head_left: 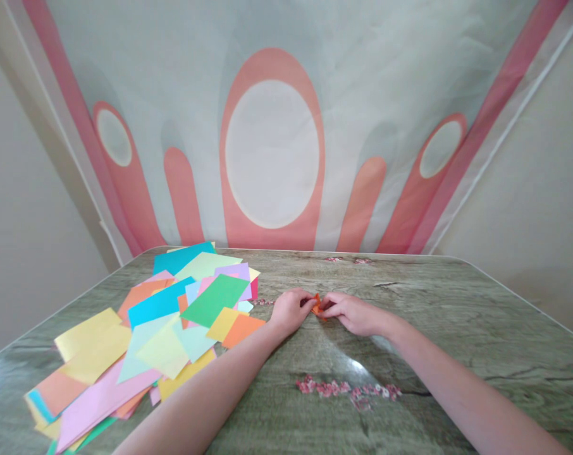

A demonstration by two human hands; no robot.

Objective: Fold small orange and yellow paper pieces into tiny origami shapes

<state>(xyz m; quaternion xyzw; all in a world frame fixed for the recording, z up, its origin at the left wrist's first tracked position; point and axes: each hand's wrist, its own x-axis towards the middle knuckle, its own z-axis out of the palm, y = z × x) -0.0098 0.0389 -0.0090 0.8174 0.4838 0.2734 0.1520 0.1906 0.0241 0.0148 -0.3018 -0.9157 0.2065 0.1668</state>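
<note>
Head view showed both bare forearms stretched out over a grey-green, wood-grain table [457, 328], with the hands meeting near its middle. The left hand [291, 309] and the right hand [355, 314] faced each other, almost touching. Between them sat a small orange paper piece [317, 306]. Each hand's fingertips were drawn together and pinched one side of it. The other fingers were curled in, not spread.

The piece was low, at or just above the tabletop; whether it rested on the surface could not be told. It was tiny and mostly hidden by the fingertips, so its shape was unclear. Gripping it from both sides, close to the table, seemed to be a way to steady so small a thing, with the wrists lying on the surface for support.

To the left, a loose pile of coloured paper sheets [163, 322] lay fanned out in yellow, blue, green, pink and orange, near the left forearm and within easy reach. A printed strip of small pink flowers [348, 388] marked the table between the forearms. Behind the table hung a pale backdrop cloth [272, 126] with coral arches and ovals.

No brand, label or readable writing appeared anywhere.
</note>
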